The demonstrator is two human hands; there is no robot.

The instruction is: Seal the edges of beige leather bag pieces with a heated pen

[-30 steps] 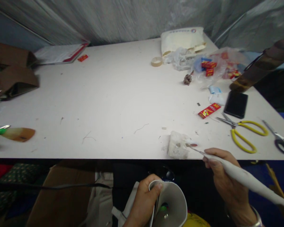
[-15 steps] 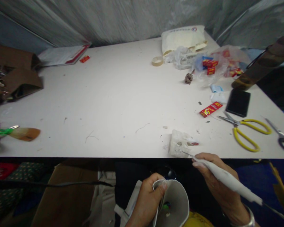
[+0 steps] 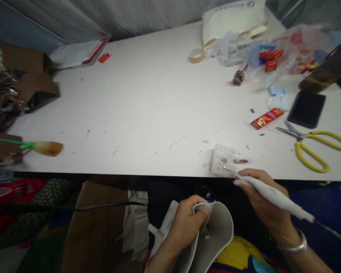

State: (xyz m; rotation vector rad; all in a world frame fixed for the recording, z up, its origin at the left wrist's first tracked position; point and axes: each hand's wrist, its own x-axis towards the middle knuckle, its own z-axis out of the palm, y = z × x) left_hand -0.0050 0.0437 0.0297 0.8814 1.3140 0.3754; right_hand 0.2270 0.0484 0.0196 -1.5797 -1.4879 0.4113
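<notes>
Left hand (image 3: pixel 187 222) below the desk (image 3: pixel 147 110) edge, over the lap. Its fingers (image 3: pixel 201 213) are closed on the rim of a white curled sheet (image 3: pixel 216 235), thumb on the outside, pinching the top edge; the sheet is bent into an open cone shape, hollow facing the camera. Small dark specks inside, too blurred to identify.

Right hand (image 3: pixel 263 203) just beside the near desk edge, fingers wrapped around a white pen-shaped tool (image 3: pixel 272 194). Its thin metal tip (image 3: pixel 230 170) points left and up and lies at a white lump (image 3: pixel 226 163) that sits on the desk at the near edge; contact probable, cannot tell for certain. A cord runs off the rear of the tool toward lower right. Silver bangle (image 3: pixel 291 247) on the right wrist.

On the desk, right side: yellow scissors (image 3: pixel 315 146), black phone (image 3: pixel 306 108), red packet (image 3: pixel 267 118). Far edge: tape roll (image 3: pixel 196 55), white bag (image 3: pixel 234 19). Left edge: brown-tipped brush (image 3: pixel 47 148), blurred.
</notes>
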